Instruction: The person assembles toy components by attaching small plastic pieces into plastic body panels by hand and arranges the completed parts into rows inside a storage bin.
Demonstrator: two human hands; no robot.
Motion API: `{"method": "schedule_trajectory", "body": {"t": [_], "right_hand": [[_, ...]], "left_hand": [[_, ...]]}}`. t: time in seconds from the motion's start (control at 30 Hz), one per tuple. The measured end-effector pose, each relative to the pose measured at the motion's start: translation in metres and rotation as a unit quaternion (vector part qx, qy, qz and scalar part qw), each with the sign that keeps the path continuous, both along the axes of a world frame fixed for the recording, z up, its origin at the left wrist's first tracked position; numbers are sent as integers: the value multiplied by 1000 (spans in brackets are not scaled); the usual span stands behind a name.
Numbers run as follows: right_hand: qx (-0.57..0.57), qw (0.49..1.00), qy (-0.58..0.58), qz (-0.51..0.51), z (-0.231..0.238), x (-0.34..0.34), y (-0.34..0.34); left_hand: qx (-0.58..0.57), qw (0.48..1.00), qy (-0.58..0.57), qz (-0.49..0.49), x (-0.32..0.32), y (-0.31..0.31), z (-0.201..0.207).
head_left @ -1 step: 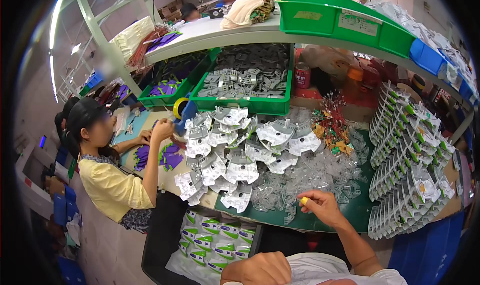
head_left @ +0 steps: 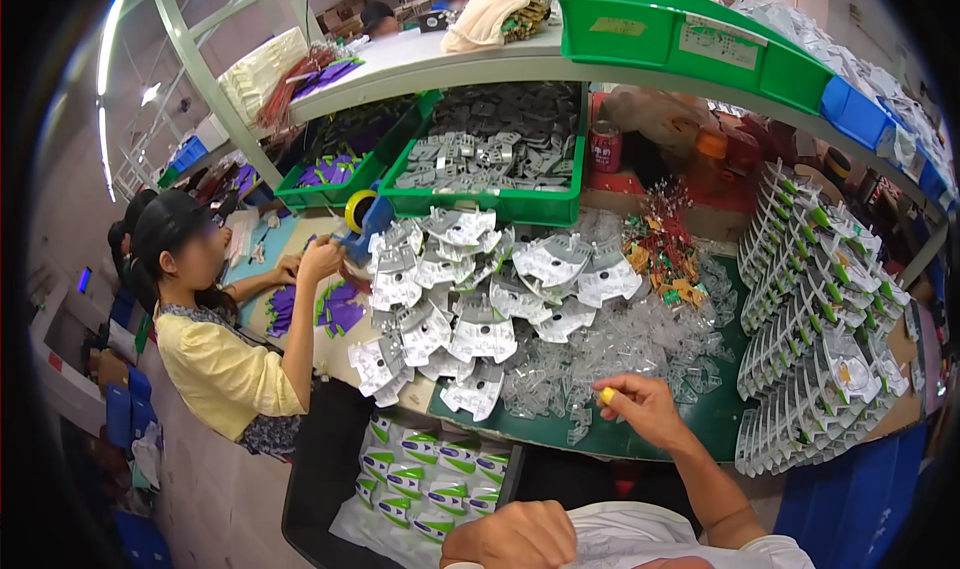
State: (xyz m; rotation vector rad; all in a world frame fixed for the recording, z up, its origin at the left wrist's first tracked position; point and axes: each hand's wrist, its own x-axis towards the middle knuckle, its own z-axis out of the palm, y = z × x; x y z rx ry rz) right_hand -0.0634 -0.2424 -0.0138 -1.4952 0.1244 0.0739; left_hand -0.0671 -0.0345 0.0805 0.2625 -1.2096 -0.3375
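Observation:
My right hand (head_left: 645, 409) is over the green work surface, at the near edge of a heap of clear plastic parts (head_left: 640, 344). Its fingers are curled toward the thumb, which wears a yellow wrap (head_left: 606, 395); anything pinched there is too small to tell. Close to my body at the bottom, my left hand (head_left: 515, 536) is closed with its back up, its fingertips hidden. Left of the clear heap lie stacked white-and-grey curved plastic housings (head_left: 483, 334). Behind the heap is a pile of small boards with red wires (head_left: 670, 259).
Below the table edge, a black bin (head_left: 315, 494) holds bagged white-and-green items (head_left: 430, 484). Tall stacks of housings (head_left: 815, 339) stand at right. Green trays (head_left: 480, 207) of grey parts sit beneath a shelf (head_left: 430, 67). At left a person in yellow (head_left: 225, 369) handles purple pieces.

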Motion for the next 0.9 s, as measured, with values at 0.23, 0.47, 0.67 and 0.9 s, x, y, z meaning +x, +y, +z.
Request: {"method": "schedule_trajectory", "body": {"t": [0.23,0.47,0.67,0.9], "right_hand": [[-13,995,-96,5,37,71,12],[-239,916,-311,-81,67,247,16],[-581,748,-295,-123,63,387,-10],[-712,692,-119,-21,67,445,-17]], "left_hand": [[194,955,191,115,-5,29,-65],[438,826,283,215,-27,79,-109],[415,766,383,308,-27,99,-139],[388,753,446,289,-11,105,-148]]}}
